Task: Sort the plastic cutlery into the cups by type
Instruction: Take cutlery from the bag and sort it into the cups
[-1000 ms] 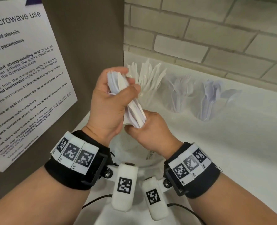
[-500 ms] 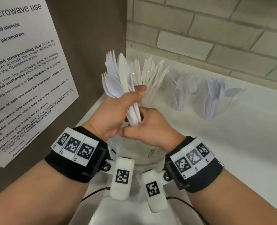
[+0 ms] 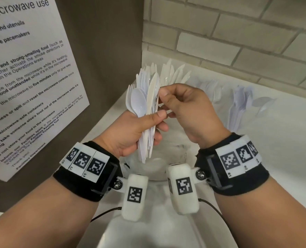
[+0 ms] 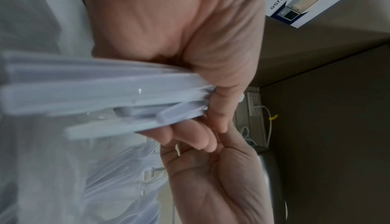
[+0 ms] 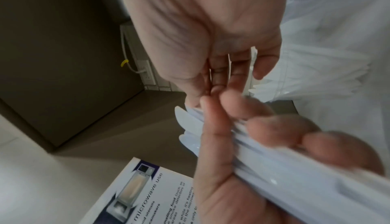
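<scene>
My left hand [image 3: 139, 129] grips a mixed bundle of white plastic cutlery [image 3: 145, 104] upright, with spoons, forks and a cream knife fanned at the top. My right hand [image 3: 184, 108] is against the bundle's right side, fingers curled, its fingertips pinching the edge of one piece. At the back stand three clear cups: knives [image 3: 173, 74] behind the bundle, forks [image 3: 209, 90] in the middle, spoons [image 3: 241, 108] on the right. In the left wrist view the handles [image 4: 105, 90] stick out of my fist. The right wrist view shows the bundle [image 5: 295, 177] in my left hand [image 5: 221, 194].
A clear container [image 3: 157, 163] sits on the white counter [image 3: 274, 158] under my hands. A microwave notice [image 3: 23, 77] hangs on the brown panel at left. A brick wall [image 3: 238, 33] runs behind the cups. A wall socket with a cable [image 4: 254, 104] is in the corner.
My right hand left the handle ends and rose to the upper right side of the bundle. My left hand turned the bundle more upright, fanning its tops.
</scene>
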A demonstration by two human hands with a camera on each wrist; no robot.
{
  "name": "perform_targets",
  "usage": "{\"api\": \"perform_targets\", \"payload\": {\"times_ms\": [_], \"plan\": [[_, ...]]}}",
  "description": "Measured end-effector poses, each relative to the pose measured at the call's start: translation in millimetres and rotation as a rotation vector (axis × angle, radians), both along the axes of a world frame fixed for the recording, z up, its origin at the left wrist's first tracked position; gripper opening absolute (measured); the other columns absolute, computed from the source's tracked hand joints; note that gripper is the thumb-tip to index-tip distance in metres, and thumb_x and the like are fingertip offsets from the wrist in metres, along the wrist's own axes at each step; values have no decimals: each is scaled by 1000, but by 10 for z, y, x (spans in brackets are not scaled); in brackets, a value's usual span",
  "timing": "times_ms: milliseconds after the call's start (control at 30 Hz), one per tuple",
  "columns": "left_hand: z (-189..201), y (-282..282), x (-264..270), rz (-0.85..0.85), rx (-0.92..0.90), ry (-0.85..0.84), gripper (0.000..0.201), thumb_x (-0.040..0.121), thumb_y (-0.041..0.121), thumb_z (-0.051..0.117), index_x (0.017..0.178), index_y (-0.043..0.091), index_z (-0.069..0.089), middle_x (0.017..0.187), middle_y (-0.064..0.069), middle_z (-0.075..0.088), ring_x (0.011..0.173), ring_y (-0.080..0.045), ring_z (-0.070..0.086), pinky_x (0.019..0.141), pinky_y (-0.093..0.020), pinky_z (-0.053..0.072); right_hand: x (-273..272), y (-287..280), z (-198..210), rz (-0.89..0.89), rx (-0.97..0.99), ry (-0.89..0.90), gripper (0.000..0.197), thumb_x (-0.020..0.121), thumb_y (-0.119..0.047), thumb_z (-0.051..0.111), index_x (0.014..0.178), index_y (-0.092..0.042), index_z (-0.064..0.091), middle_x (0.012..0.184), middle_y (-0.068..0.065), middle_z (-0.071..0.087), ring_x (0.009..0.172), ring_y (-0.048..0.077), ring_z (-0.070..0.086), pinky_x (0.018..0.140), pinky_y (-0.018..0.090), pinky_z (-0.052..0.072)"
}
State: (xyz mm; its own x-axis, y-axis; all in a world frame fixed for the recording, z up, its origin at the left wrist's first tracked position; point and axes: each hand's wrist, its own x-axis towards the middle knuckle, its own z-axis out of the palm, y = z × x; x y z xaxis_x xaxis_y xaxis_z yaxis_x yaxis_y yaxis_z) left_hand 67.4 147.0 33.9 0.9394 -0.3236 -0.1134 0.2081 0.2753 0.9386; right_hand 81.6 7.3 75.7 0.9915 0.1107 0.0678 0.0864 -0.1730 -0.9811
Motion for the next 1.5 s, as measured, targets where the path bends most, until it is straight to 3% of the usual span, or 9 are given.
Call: {"api": "perform_targets", "payload": {"times_ms": [333, 467, 567, 667, 867, 1133, 1300, 1433, 1500], "plan": [[-10, -36, -11, -40, 70, -1, 25, 77, 33, 63, 95, 16, 66, 92, -7, 76, 64, -19, 71, 57, -27, 55, 42, 36, 61, -246, 307, -12, 16, 101, -24, 47, 87, -17, 53, 67, 0, 67, 67, 18, 62, 69, 38, 50], [-68, -52, 0, 26, 111, -20, 16, 79, 29, 66, 85, 14, 63, 78, -4, 73, 53, -18, 63, 55, -28, 51, 59, -14, 229, -376, 490, -116, 21, 103, -31, 39, 89, -16, 46, 54, 2, 43, 46, 19, 44, 48, 28, 42], [-113, -72, 25, 83, 106, -36, 16, 85, 20, 67, 74, 12, 59, 62, -2, 58, 50, -18, 50, 51, -27, 46, 28, -5, 197, -237, 144, -86, 32, 92, -41, 60, 78, -13, 52, 53, -2, 40, 42, 13, 35, 45, 25, 32], [-141, -81, 58, 74, 82, -91, 23, 82, 22, 72, 89, 5, 57, 66, -1, 52, 52, -17, 46, 51, -27, 43, -20, 41, 112, -175, -134, -89, 38, 79, -41, 75, 72, -6, 62, 52, -5, 53, 42, 4, 46, 47, 21, 38], [-161, -52, 51, -11, -84, 35, 34, 67, 50, 72, 73, 18, 63, 67, 0, 54, 57, -16, 52, 58, -29, 49, 29, 14, 73, -230, -140, -92, 26, 91, -32, 63, 77, -11, 65, 64, -2, 62, 42, 2, 46, 50, 23, 38], [-148, -54, 52, 71, -140, 82, 20, 85, 33, 66, 83, 14, 64, 65, -4, 55, 55, -18, 54, 54, -29, 50, -7, 40, -3, -141, -121, -78, 18, 91, -29, 64, 89, -11, 64, 68, 1, 63, 47, 4, 51, 50, 22, 41], [-138, -89, 36, 245, 184, -8, 21, 93, 27, 62, 80, 11, 60, 64, -2, 55, 55, -17, 52, 59, -31, 51, 17, -35, 144, -316, 48, -146, 9, 100, -26, 45, 98, -18, 49, 56, -2, 55, 48, 18, 56, 50, 28, 44], [-187, -86, 55, 302, 450, -179, 23, 90, 33, 63, 83, 12, 57, 58, 4, 50, 54, -15, 47, 58, -30, 46, 35, -69, 237, -279, -136, -242, 21, 90, -33, 64, 73, -26, 54, 54, -13, 47, 47, 7, 46, 51, 24, 40], [-193, -99, 61, 294, 491, -232, 16, 89, 34, 63, 79, 26, 54, 55, 15, 52, 56, -10, 49, 62, -28, 45, 49, -64, 254, -222, -241, -283, 9, 86, -30, 69, 80, -26, 65, 66, -12, 57, 58, 4, 55, 56, 17, 46]]}}
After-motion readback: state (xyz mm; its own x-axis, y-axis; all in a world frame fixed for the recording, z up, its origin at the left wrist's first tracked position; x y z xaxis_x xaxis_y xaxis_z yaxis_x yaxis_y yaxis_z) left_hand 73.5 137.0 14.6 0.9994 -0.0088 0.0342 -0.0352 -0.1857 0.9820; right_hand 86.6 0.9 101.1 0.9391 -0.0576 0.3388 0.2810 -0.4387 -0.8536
